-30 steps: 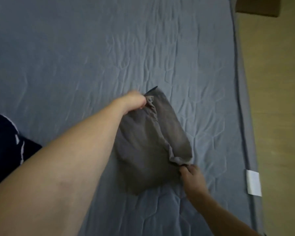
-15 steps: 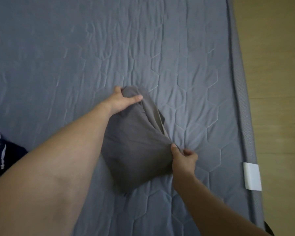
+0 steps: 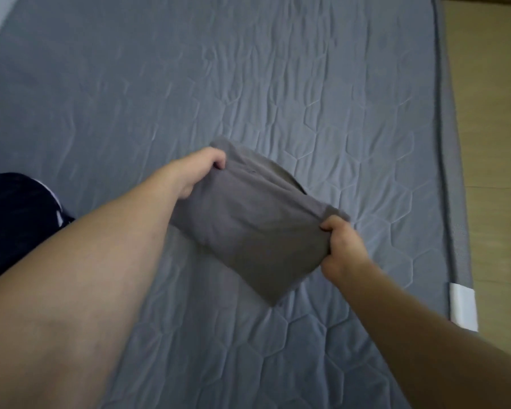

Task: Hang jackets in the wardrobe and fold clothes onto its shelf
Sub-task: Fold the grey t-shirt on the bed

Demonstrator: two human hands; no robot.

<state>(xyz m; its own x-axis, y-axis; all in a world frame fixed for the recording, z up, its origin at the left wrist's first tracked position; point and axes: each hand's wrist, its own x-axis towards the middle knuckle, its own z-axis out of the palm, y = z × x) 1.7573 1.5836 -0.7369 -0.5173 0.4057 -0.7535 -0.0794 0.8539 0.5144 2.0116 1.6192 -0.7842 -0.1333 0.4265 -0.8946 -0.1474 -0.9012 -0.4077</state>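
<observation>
Folded grey cloth garment (image 3: 248, 231) hangs above the blue quilted mattress (image 3: 278, 84), gripped between left hand (image 3: 198, 169) and right hand (image 3: 341, 246).

The folded cloth (image 3: 248, 231) is grey, soft and matt. The bed (image 3: 278, 84) has a blue-grey quilted cover with stitched six-sided shapes and small wrinkles. The floor (image 3: 490, 113) looks like smooth pale wood. A dark cloth (image 3: 15, 219) lies at the left.
</observation>
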